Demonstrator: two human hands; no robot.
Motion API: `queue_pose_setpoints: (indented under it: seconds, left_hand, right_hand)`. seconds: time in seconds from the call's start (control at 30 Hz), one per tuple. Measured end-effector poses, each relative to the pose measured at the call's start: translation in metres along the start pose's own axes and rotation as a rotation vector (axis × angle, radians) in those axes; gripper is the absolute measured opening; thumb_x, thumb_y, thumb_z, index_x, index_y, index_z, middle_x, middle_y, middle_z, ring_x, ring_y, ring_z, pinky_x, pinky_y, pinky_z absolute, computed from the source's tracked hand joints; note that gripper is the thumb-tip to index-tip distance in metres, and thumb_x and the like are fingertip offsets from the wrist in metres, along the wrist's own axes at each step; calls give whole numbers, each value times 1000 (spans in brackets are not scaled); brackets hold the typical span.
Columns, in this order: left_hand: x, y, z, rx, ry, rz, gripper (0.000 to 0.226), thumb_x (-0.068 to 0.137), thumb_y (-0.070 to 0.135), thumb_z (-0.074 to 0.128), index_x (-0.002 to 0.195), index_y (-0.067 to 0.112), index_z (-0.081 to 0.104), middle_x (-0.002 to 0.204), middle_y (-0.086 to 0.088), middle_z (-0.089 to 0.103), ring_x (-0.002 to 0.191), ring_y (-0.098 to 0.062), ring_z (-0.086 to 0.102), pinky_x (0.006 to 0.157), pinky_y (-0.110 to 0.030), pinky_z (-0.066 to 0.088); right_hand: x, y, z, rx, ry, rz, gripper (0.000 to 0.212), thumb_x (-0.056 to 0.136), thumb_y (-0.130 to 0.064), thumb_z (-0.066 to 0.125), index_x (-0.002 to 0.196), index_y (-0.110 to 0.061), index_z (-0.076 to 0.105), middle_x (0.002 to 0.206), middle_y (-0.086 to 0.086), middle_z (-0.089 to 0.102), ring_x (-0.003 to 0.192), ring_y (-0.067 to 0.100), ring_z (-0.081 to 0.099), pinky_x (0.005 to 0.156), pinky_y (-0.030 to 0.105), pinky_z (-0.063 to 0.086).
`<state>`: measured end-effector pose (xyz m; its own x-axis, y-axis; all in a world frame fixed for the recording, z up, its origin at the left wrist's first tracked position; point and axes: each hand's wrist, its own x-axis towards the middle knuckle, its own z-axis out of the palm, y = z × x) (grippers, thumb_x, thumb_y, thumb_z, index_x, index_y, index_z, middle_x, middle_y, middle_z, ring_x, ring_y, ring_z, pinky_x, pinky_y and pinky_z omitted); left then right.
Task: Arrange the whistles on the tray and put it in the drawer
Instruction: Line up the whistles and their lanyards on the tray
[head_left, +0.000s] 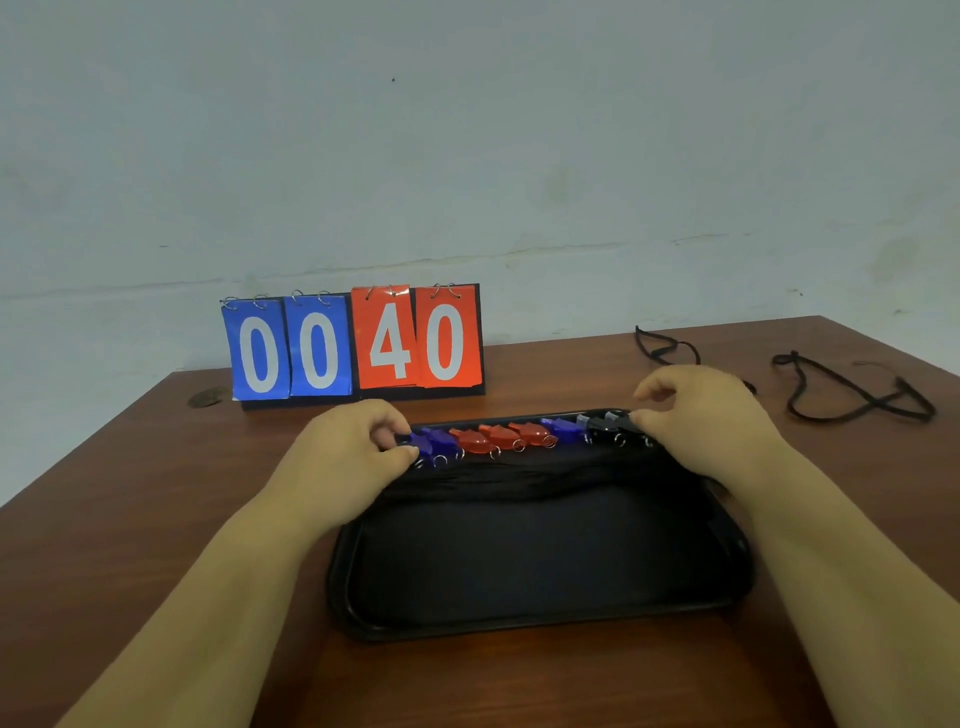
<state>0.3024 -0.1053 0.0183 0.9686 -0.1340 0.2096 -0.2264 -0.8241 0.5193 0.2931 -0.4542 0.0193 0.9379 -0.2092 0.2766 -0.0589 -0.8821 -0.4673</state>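
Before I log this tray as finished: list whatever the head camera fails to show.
1. Drawer: nowhere in the head view.
2. Black plastic whistles at the row's right end: dark against the black rectangular tray, partly behind the right grip; count unclear.
3. Leftmost blue plastic whistle: far end covered by the left grip.
4. Bunched black cords: black on black, strands indistinguishable.

The table (156, 493) is smooth brown wood with a faint sheen, and the tray (343, 587) looks like black plastic with a glossy rim. The whistles (498, 436) along the tray's far edge are glossy translucent plastic with metal split rings (518, 445) and matt black cords (519, 475). The score cards (395, 338) at the table's far edge look shiny and laminated.
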Motion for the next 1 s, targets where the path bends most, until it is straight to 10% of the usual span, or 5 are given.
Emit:
queue_pose_setpoints:
  seconds: [0.27, 0.6, 1.0]
  left_hand:
    - [38, 113, 8, 78, -183, 309, 24, 93, 39, 70, 116, 36, 62, 98, 16, 64, 85, -4, 62, 71, -21, 45]
    - [127, 205, 129, 179, -392, 464, 48, 98, 34, 64, 144, 30, 52, 144, -2, 56, 127, -18, 56, 105, -32, 42]
    - [218, 250, 221, 376, -458, 458, 73, 102, 40, 55, 163, 30, 16, 170, -11, 12, 153, -34, 24, 123, -42, 25]
  right_hand:
    - [39, 49, -33, -142, -149, 122, 27, 97, -27, 66, 123, -22, 70, 127, 2, 69, 111, 24, 64, 94, 36, 51]
    - [61, 129, -13, -225, -339, 49, 59, 103, -35, 49, 159, -28, 31, 167, -1, 27, 151, 30, 28, 122, 46, 30]
    - [68, 144, -34, -257, -464, 38, 36, 101, -26, 53, 135, -22, 64, 138, 5, 61, 120, 27, 60, 105, 43, 50]
